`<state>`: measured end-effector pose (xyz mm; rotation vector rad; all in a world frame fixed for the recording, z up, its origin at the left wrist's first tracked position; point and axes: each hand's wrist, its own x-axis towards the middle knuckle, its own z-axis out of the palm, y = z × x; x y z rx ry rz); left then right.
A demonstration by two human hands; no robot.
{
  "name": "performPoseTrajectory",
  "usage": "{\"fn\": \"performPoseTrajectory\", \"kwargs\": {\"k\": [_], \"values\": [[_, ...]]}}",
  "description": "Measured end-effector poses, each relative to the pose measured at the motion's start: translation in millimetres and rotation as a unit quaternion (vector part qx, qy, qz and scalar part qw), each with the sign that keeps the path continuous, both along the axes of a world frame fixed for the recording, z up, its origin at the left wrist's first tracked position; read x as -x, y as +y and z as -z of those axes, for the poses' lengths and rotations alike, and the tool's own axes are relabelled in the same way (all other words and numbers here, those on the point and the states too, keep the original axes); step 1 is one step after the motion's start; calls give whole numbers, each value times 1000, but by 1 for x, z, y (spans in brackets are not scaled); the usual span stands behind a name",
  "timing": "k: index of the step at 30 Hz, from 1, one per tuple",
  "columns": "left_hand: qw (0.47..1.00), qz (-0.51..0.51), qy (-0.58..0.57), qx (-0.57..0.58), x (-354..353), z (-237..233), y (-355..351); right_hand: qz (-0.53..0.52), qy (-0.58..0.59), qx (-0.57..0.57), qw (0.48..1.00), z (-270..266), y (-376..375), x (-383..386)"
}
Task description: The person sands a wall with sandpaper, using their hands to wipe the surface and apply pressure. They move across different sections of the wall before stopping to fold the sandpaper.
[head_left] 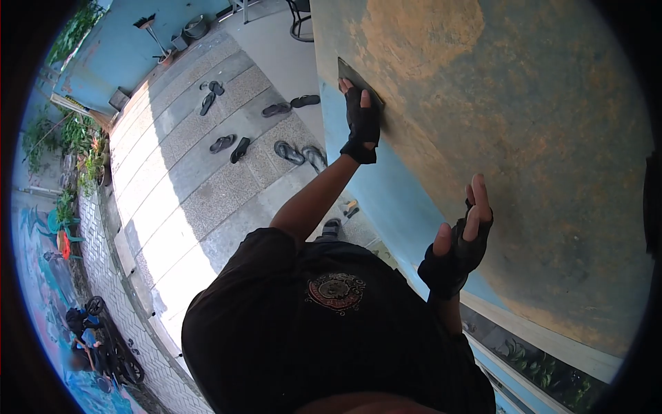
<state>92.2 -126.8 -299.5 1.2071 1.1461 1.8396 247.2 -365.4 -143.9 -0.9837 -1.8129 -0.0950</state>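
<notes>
My left hand (362, 117), in a black fingerless glove, reaches up to the patchy tan-and-grey wall (538, 131). Under its outstretched fingers and palm lies a dark, thin, flat sheet (350, 71), held against the wall surface near its left edge. Most of the sheet is covered by the hand. Lower and to the right, my right hand (458, 245) wears a matching glove. Its thumb stands apart from its raised fingers, nothing is in it, and it is close in front of the wall.
Several sandals (289, 152) are scattered on the paved floor (214, 172) to the left. A broom (155, 38) leans at the back near buckets. At far left, a person sits by a motorcycle (121, 352). A ledge (552, 336) runs below the wall, with plants beyond.
</notes>
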Motion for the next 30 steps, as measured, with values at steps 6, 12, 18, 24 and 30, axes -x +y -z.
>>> {"fn": "performPoseTrajectory", "kwargs": {"k": [6, 12, 18, 24, 30], "values": [[985, 129, -114, -20, 31, 50, 37, -14, 0, 26, 1000, 3, 17, 23], [1000, -2, 15, 24, 36, 44, 43, 14, 9, 20, 1000, 8, 24, 32], [998, 11, 58, -12, 48, 47, 44, 3, 8, 29, 1000, 8, 26, 40], [997, 47, 53, -30, 41, 16, 24, 9, -11, 18, 1000, 6, 23, 34], [998, 15, 42, -33, 28, 3, 25, -14, -38, 21, 999, 1, 18, 25]]}}
